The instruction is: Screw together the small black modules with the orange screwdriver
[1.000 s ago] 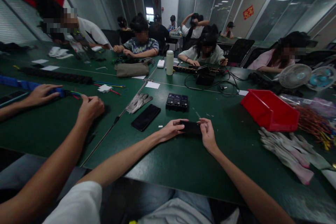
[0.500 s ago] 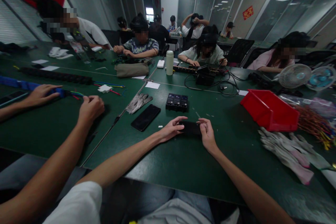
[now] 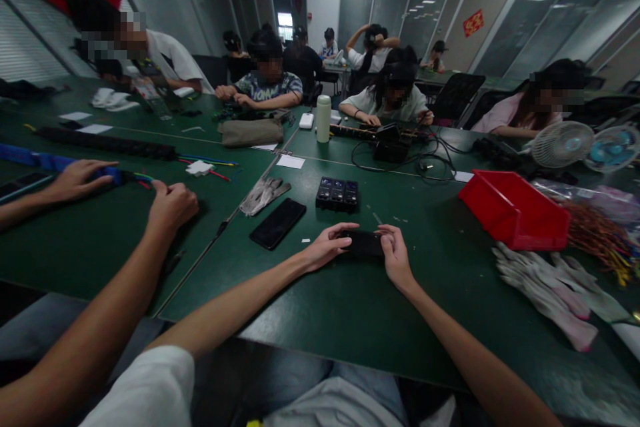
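Both my hands grip a flat black rectangular slab, shaped like a smartphone turned sideways (image 3: 365,244), just above the green table near its front edge. My left hand (image 3: 331,245) holds the slab's left end, thumb on top. At the right end, my right hand (image 3: 395,250) is closed round it with bent fingers. Just beyond it stands a black block with three round-topped modules (image 3: 337,195). To the left of my left hand lies a black smartphone (image 3: 278,223), with a grey work glove (image 3: 264,196) behind it.
To the right are a red plastic bin (image 3: 515,210), bundled wires (image 3: 600,233) and grey gloves (image 3: 545,287). A green bottle (image 3: 323,119) stands farther back. At left, a co-worker's hands (image 3: 173,207) handle wires beside a blue strip (image 3: 55,160). Other people sit across the table.
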Tool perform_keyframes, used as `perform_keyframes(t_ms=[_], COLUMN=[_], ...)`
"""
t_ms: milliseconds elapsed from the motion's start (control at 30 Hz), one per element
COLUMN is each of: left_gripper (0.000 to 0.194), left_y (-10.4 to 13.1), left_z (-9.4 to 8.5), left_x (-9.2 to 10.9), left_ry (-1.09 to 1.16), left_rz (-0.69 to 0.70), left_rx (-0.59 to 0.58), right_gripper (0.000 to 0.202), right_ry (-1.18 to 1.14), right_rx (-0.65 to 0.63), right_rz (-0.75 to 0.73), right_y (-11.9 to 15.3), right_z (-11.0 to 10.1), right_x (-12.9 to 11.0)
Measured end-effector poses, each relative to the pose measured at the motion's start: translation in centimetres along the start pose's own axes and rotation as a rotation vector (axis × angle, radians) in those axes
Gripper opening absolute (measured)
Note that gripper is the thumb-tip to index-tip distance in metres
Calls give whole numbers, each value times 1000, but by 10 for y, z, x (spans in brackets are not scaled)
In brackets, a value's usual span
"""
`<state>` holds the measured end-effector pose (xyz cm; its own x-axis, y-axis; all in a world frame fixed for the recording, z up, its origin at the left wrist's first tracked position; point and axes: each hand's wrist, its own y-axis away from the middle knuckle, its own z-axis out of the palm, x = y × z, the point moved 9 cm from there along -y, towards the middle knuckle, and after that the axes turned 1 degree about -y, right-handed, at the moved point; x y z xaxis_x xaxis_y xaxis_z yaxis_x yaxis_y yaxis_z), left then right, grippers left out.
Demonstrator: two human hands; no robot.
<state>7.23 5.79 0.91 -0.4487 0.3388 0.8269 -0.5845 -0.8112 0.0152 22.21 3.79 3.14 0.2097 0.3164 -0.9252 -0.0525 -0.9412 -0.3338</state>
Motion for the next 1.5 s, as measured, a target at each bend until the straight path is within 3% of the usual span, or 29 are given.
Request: perform_keyframes(t_ms=[500,1500], left_gripper=[51,41], left_y=[2,-2], left_z=[-5,-9], left_x=[5,-5], left_ry=[-61,-46], left_rz=[30,-9], left_rx=[83,52], right_gripper=[30,28], right_ry=[25,-8], right_rx=[9,-4], right_rz=[1,3], right_y=[0,1], right_z=[-1,-1], right_x=[-2,-3])
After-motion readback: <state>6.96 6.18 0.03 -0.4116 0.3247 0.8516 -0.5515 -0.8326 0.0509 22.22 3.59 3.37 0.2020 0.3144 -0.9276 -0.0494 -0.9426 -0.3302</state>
